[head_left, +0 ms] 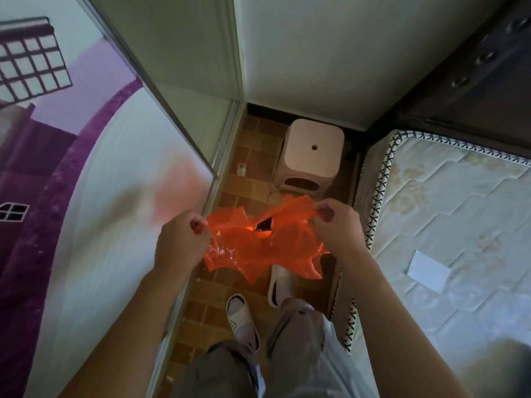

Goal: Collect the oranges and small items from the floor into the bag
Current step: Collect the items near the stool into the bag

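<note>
Two hands pinched the bag's (pixel 258 248) rim, the left hand (pixel 179 242) at one edge and the right hand (pixel 337 225) at the other, stretching the mouth open above the floor (pixel 247 179); thin, limp, slippery film, probably best held at the rim; no oranges showed; a small packet (pixel 242 169) lay ahead beside the stool (pixel 311 153); wardrobe (pixel 115 168) and mattress (pixel 445 211) narrowed the aisle.
</note>
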Tool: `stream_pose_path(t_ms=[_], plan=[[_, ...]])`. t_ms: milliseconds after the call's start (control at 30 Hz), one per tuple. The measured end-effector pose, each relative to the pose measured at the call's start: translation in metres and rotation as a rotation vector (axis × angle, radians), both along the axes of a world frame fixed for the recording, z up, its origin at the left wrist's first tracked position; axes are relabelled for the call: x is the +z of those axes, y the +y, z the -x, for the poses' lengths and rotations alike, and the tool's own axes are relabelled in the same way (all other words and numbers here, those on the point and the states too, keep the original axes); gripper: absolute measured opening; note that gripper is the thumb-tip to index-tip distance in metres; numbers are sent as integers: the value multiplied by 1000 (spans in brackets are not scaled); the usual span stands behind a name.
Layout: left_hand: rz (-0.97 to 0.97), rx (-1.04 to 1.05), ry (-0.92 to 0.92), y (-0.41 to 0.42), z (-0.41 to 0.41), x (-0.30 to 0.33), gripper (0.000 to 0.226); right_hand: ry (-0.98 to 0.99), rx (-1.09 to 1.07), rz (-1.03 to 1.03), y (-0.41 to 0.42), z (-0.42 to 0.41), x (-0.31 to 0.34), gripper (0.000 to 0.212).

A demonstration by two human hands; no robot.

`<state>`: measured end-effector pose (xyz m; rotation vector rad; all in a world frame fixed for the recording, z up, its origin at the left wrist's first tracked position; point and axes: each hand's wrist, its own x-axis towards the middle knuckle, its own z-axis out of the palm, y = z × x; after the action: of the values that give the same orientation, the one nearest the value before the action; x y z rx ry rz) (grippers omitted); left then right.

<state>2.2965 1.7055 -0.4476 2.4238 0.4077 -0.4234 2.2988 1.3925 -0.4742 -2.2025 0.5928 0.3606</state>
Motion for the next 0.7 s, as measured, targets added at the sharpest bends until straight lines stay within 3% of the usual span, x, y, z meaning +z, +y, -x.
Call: stream_pose_path(t_ms=[200,500,700], plan=[[0,63,50,-14,-31,-42,11,67,40,-7,-5,-36,-56,27],[-7,46,27,-39,-75,-168,14,76,251,165,-23,-73,-173,25],[35,18,-91,-41,-85,-267,14,-97,285,273,-32,-73,-257,25]])
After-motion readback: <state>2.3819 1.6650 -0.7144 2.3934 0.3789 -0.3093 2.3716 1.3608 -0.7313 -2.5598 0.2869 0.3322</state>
